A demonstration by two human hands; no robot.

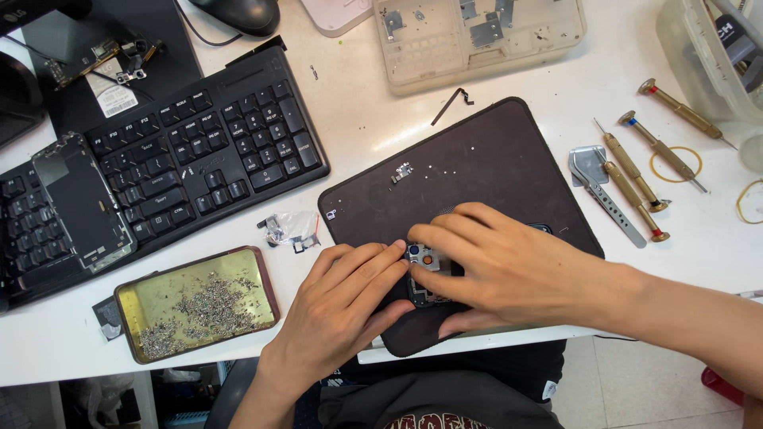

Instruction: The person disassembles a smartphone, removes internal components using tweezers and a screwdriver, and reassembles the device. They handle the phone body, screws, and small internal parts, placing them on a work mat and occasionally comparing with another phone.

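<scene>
Where fingers [397, 256] meet: boxy dark phone [427, 278]

Both hands are bare: no gloves, rings, watch or bracelet show on either the left hand [346, 298] or the right hand [497, 266]. The forearms are uncovered as far as the picture's edges, with no sleeve in view. The fingernails are short and plain. Below the desk edge the person wears a dark charcoal top [433, 397] with a curved row of reddish block lettering across the front
</scene>
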